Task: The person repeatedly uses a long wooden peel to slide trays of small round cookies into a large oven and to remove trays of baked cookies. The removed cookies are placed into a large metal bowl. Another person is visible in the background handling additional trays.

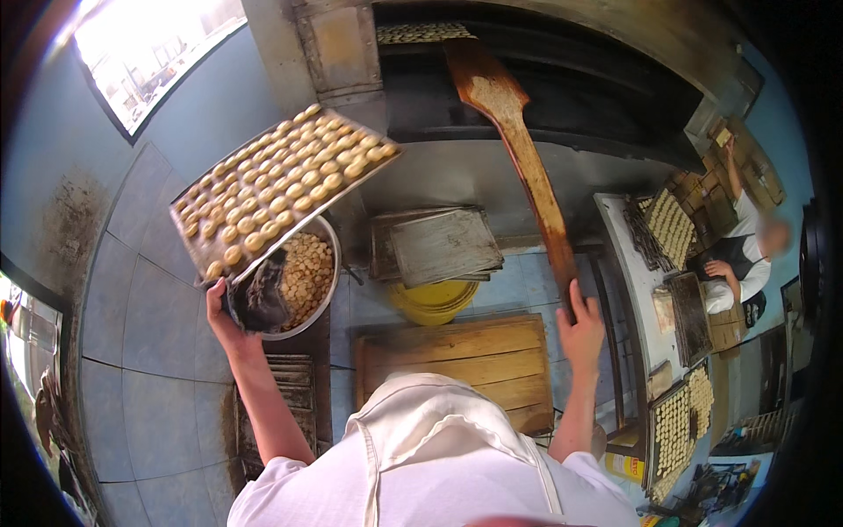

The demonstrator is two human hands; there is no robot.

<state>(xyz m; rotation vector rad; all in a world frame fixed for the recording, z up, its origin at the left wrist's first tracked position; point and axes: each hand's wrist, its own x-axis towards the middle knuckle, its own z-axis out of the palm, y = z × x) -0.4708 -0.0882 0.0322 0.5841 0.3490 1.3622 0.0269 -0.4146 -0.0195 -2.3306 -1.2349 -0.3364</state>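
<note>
My left hand [230, 323] grips the near corner of a metal baking tray [227, 253] with a dark cloth [257, 296] at the grip. Rows of small round baked biscuits [283, 174] cover the tray, which is held tilted above a round metal bowl [337, 263]. Flat biscuit pieces [306, 270] fill the part of the bowl that shows; the tray and cloth hide the rest. My right hand [583, 329] holds the handle of a long wooden oven peel [537, 178]. The peel's blade reaches into the dark oven opening [566, 99], where another tray of biscuits [421, 33] shows.
Stacked metal trays [444, 244] lie over a yellow tub [435, 306] ahead, with a wooden board [454, 362] nearer me. On the right, a white table [632, 263] bears biscuit trays; a co-worker [737, 250] is beyond it. A tray rack [286, 395] stands below my left arm.
</note>
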